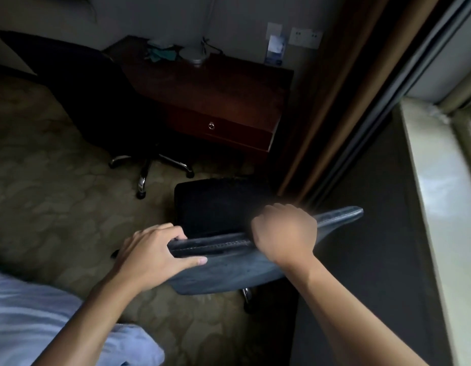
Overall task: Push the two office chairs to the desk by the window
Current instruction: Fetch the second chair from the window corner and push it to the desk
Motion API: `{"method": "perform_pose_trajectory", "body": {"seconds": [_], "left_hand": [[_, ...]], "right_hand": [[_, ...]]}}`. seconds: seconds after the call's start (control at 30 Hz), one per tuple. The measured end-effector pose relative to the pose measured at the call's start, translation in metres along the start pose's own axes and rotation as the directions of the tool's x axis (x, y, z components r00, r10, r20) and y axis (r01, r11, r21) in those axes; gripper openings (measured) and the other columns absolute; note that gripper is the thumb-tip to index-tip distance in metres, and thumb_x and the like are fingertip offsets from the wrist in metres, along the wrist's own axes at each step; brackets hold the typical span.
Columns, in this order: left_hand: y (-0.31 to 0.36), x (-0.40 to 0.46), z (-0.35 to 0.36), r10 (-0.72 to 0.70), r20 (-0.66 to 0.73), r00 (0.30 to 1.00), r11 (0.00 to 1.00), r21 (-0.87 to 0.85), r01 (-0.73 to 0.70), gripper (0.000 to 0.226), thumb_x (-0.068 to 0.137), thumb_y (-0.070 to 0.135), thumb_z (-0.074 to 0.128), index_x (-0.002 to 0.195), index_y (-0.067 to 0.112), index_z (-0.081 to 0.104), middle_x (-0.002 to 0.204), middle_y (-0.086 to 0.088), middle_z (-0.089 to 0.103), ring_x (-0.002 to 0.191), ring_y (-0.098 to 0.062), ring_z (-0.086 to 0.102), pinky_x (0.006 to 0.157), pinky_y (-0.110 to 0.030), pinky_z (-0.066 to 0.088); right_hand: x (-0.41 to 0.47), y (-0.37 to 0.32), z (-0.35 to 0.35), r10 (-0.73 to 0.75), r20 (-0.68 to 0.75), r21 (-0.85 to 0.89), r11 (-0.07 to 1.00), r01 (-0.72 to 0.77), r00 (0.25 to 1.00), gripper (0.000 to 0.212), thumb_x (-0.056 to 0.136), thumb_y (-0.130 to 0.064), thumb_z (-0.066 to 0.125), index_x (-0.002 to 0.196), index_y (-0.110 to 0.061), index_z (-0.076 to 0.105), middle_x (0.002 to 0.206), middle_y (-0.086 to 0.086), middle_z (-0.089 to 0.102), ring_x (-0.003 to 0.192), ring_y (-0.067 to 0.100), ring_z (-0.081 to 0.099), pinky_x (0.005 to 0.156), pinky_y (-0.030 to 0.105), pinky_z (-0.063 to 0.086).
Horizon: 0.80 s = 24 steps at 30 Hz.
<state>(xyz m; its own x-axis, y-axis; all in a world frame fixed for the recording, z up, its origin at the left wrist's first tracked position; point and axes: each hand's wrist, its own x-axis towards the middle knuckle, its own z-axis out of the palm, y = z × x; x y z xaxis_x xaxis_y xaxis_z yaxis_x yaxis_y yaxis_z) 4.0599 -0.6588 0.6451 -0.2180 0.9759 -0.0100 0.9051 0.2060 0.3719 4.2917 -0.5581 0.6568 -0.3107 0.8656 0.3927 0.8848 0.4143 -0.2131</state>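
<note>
While your left hand [155, 250] and right hand [283, 233] both curl over the top edge of the near chair's backrest [229, 270], its seat [215, 207] stands short of the desk [210, 93]. The far chair [97, 101] sits at the desk's left corner, mostly lost in shadow. Your right hand is blurred.

White bedding [44, 313], patterned carpet [57, 180], wall sockets [305, 38].

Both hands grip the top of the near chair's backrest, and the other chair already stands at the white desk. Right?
Not quite. In the head view the desk is dark red-brown wood, not white. The rest holds: the left hand and right hand grip the near chair, and the other chair stands at it.
</note>
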Motion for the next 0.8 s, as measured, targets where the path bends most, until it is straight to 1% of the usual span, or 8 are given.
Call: {"method": "perform_pose_trajectory", "body": {"seconds": [0.1, 0.13, 0.27, 0.37, 0.47, 0.6, 0.7, 0.8], "left_hand": [[0.011, 0.004, 0.003, 0.006, -0.004, 1.000, 1.000, -0.002, -0.006, 0.064, 0.050, 0.092, 0.052, 0.069, 0.031, 0.053, 0.067, 0.015, 0.054, 0.063, 0.001, 0.052, 0.059, -0.030, 0.046], [0.014, 0.004, 0.004, 0.001, -0.004, 1.000, 1.000, -0.003, -0.001, 0.064, 0.050, 0.092, 0.052, 0.069, 0.031, 0.053, 0.067, 0.015, 0.054, 0.064, 0.001, 0.053, 0.059, -0.030, 0.046], [0.018, -0.022, 0.008, -0.053, 0.028, 0.998, 0.998, -0.021, 0.054, 0.063, 0.050, 0.092, 0.053, 0.067, 0.031, 0.051, 0.070, 0.015, 0.055, 0.070, -0.001, 0.054, 0.061, -0.032, 0.047], [0.033, -0.050, 0.013, -0.059, 0.031, 0.998, 0.997, -0.044, 0.060, 0.056, 0.052, 0.086, 0.058, 0.064, 0.033, 0.049, 0.068, 0.015, 0.053, 0.071, 0.001, 0.053, 0.061, -0.031, 0.046], [0.058, -0.079, 0.025, -0.086, -0.004, 0.996, 0.994, -0.065, 0.086, 0.054, 0.056, 0.084, 0.058, 0.063, 0.032, 0.046, 0.067, 0.016, 0.050, 0.070, 0.002, 0.050, 0.056, -0.027, 0.040], [0.082, -0.114, 0.035, -0.122, -0.056, 0.991, 0.992, -0.003, 0.122, 0.056, 0.061, 0.087, 0.050, 0.063, 0.032, 0.042, 0.065, 0.017, 0.048, 0.067, 0.002, 0.049, 0.048, -0.021, 0.031], [0.085, -0.125, 0.030, -0.158, -0.092, 0.983, 0.987, 0.025, 0.161, 0.055, 0.063, 0.087, 0.046, 0.065, 0.032, 0.044, 0.065, 0.019, 0.049, 0.065, 0.001, 0.050, 0.047, -0.018, 0.030], [0.084, -0.126, 0.026, -0.143, -0.129, 0.981, 0.987, 0.059, 0.151, 0.055, 0.065, 0.087, 0.045, 0.064, 0.032, 0.046, 0.064, 0.019, 0.048, 0.063, 0.001, 0.051, 0.046, -0.015, 0.026]], "right_hand": [[0.008, 0.012, -0.001, 0.002, -0.031, 0.033, 0.999, -0.001, 1.000, 0.032, 0.074, -0.030, 0.046, 0.047, -0.018, 0.034, 0.044, 0.000, 0.044, 0.043, 0.021, 0.042, 0.046, 0.022, 0.009], [0.007, 0.015, -0.001, 0.002, -0.048, 0.040, 0.999, 0.000, 0.999, 0.032, 0.074, -0.030, 0.046, 0.047, -0.018, 0.034, 0.044, 0.000, 0.043, 0.042, 0.021, 0.042, 0.046, 0.023, 0.010], [-0.017, 0.014, -0.002, -0.042, -0.082, 0.100, 0.994, 0.050, 0.996, 0.031, 0.072, -0.026, 0.050, 0.049, -0.019, 0.031, 0.044, -0.001, 0.040, 0.043, 0.021, 0.039, 0.046, 0.028, 0.023], [-0.038, 0.023, -0.009, -0.050, -0.069, 0.080, 0.995, 0.056, 0.996, 0.031, 0.073, -0.024, 0.052, 0.048, -0.017, 0.035, 0.046, -0.001, 0.043, 0.045, 0.022, 0.041, 0.047, 0.030, 0.027], [-0.050, 0.042, -0.018, -0.090, -0.064, 0.073, 0.993, 0.095, 0.994, 0.029, 0.074, -0.023, 0.049, 0.048, -0.015, 0.038, 0.047, -0.001, 0.043, 0.046, 0.022, 0.041, 0.047, 0.030, 0.026], [-0.062, 0.053, -0.027, -0.131, -0.052, 0.111, 0.984, 0.136, 0.990, 0.029, 0.074, -0.022, 0.046, 0.048, -0.014, 0.036, 0.046, -0.001, 0.040, 0.045, 0.020, 0.036, 0.048, 0.029, 0.020], [-0.057, 0.048, -0.028, -0.178, -0.080, 0.154, 0.970, 0.188, 0.981, 0.030, 0.073, -0.021, 0.047, 0.046, -0.013, 0.035, 0.043, -0.001, 0.037, 0.042, 0.020, 0.034, 0.044, 0.031, 0.024], [-0.049, 0.043, -0.025, -0.206, -0.089, 0.194, 0.956, 0.220, 0.975, 0.030, 0.073, -0.020, 0.047, 0.046, -0.012, 0.037, 0.042, 0.000, 0.038, 0.041, 0.020, 0.035, 0.042, 0.033, 0.029]]}}
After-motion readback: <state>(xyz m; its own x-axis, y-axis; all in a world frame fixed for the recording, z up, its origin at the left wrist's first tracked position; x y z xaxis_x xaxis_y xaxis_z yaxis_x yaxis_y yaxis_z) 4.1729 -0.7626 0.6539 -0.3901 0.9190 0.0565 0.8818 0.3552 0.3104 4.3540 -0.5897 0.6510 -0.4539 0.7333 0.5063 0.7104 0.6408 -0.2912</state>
